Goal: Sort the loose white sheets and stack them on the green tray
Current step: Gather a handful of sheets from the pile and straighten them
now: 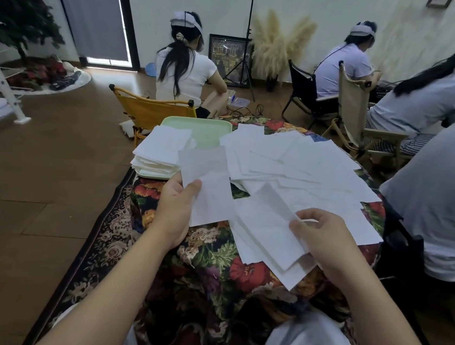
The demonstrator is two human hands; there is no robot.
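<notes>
Head view: one white sheet [207, 187] is pinched by the left hand [175, 209], another sheet [268, 225] by the right hand [323, 240], with the stacked green tray [197, 130] at eleven o'clock.

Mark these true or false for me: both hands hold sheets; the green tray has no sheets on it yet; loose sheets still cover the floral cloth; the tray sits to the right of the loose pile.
1. Both hands hold sheets. True: the left hand grips one white sheet, the right hand pinches another sheet.
2. The green tray has no sheets yet. False: a stack lies on it.
3. Loose sheets cover the floral cloth. True.
4. Tray right of the pile. False: it is left.
</notes>
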